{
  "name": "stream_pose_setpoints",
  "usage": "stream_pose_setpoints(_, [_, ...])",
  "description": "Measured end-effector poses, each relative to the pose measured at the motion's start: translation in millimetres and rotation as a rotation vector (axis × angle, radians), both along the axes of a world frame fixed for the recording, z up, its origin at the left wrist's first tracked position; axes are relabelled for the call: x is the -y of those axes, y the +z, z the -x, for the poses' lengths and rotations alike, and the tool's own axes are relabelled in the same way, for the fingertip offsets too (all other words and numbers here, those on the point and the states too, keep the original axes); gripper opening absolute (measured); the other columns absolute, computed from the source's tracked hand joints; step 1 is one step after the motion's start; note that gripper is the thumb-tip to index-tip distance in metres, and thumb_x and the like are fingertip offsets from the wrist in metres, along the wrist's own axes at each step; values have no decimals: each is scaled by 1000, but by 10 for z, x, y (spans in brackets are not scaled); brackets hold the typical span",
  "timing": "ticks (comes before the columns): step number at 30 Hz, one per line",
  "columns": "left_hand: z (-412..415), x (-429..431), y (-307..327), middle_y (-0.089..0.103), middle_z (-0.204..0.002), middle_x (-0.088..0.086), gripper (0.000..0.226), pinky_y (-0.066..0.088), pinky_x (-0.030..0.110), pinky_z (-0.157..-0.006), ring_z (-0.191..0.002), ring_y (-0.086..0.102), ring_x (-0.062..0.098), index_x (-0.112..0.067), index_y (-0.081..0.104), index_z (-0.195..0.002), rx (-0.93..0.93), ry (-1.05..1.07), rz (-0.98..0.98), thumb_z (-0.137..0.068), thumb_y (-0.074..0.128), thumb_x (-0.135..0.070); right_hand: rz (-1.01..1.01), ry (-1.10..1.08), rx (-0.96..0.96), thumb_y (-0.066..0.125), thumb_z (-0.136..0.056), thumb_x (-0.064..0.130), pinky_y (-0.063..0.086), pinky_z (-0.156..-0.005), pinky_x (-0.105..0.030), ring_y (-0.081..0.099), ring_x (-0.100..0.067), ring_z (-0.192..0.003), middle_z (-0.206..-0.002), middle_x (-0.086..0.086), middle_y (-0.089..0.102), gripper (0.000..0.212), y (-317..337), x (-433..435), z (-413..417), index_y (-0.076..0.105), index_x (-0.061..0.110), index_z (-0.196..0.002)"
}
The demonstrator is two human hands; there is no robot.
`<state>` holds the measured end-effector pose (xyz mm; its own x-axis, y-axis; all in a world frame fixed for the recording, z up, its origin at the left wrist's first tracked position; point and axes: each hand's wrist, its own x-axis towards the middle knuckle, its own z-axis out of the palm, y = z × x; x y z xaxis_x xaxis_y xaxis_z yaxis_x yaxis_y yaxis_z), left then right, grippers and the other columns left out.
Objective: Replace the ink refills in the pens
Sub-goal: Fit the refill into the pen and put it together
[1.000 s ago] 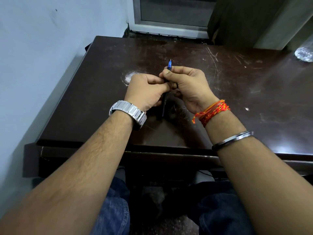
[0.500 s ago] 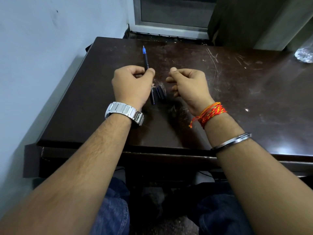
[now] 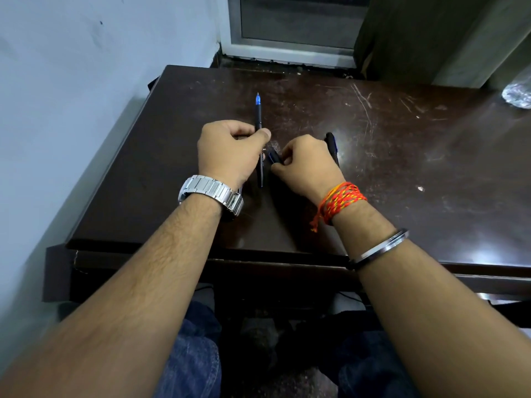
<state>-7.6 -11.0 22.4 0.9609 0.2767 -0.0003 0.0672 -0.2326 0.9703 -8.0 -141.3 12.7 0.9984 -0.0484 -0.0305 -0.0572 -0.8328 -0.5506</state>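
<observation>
Left hand (image 3: pixel 230 152) pinching refill (image 3: pixel 259 116), blue tip pointing away above table (image 3: pixel 402 156). Right hand (image 3: pixel 309 165) closed on dark pen parts (image 3: pixel 273 157) just beside refill. Risk: loose pinch, refill slipping, small parts rolling off.

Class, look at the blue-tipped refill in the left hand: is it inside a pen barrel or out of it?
Out. The refill shows bare along its thin length, pinched in the left hand.

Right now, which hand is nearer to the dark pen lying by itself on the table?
The right hand: the dark pen lies against its far side, partly hidden behind it. The left hand sits farther left, holding the blue-tipped refill.
</observation>
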Motion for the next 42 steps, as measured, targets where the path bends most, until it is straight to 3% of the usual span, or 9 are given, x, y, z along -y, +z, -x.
stream_pose_setpoints(5, [90, 54, 28, 70, -59, -2, 21, 60, 55, -59, -58, 72, 22, -22, 71, -56, -83, -142, 73, -73, 81, -17, -32, -45, 27, 58, -91, 31, 32, -60, -26, 53, -27, -71, -69, -11, 58, 31, 35, 97, -47, 59, 8, -70])
stream_pose_setpoints(8, [142, 93, 49, 75, -80, 13, 12, 61, 41, -56, -61, 73, 21, -17, 70, -70, -152, -258, 86, -77, 80, -14, -547, -233, 120, 56, -89, 20, 47, -57, -37, 57, -23, -57, -61, -11, 60, 28, 110, 174, -85, 62, 8, -65])
stream_pose_setpoints(11, [184, 143, 51, 74, -82, 13, 12, 55, 29, -52, -62, 73, 20, -18, 70, -74, -197, -326, 80, -77, 81, -15, -1155, -289, 166, 55, -94, 6, 46, -49, -26, 51, -12, -51, -65, -4, 55, 25, 210, 199, -99, 58, 10, -70])
stream_pose_setpoints(14, [228, 197, 59, 73, -93, 23, 11, 54, 28, -54, -76, 75, 30, -18, 70, -75, -214, -367, 60, -76, 81, -17, -1384, -268, 143, 55, -98, 8, 45, -53, -24, 53, -12, -54, -70, -1, 55, 21, 276, 211, -86, 59, 11, -77])
stream_pose_setpoints(29, [203, 165, 53, 73, -74, 13, 10, 56, 30, -54, -61, 71, 20, -19, 75, -68, -175, -345, 113, -75, 81, -16, -1265, -124, -62, 48, -100, 9, 46, -49, -26, 51, -10, -53, -70, -1, 51, 19, 293, 154, 32, 65, 10, -92])
stream_pose_setpoints(32, [193, 163, 46, 71, -69, 9, 9, 55, 28, -54, -58, 67, 14, -21, 75, -69, -151, -322, 111, -77, 79, -19, -1234, -43, -71, 45, -100, 3, 45, -51, -23, 49, -8, -56, -77, -1, 51, 21, 279, 129, 46, 58, 16, -112])
stream_pose_setpoints(35, [190, 155, 48, 65, -53, -6, 12, 48, 18, -44, -47, 61, 3, -18, 75, -70, -120, -301, 140, -82, 76, -17, -1238, 41, -53, 42, -98, -7, 46, -56, -23, 48, -9, -65, -80, -2, 50, 44, 259, 132, 51, 48, 24, -130])
stream_pose_setpoints(39, [185, 156, 33, 71, -76, 18, 11, 58, 45, -61, -62, 66, 32, -15, 76, -75, -82, -332, 136, -86, 72, -17, -1205, 83, -44, 41, -100, -7, 45, -57, -22, 46, -11, -69, -81, -3, 50, 41, 262, 144, 46, 51, 14, -134])
stream_pose_setpoints(42, [184, 167, 25, 68, -78, 22, 16, 59, 42, -63, -61, 64, 26, -15, 75, -75, -81, -352, 193, -89, 68, -14, -1223, 83, -25, 40, -99, -8, 42, -57, -25, 46, -12, -69, -82, -3, 49, 45, 257, 148, 41, 47, 15, -137])
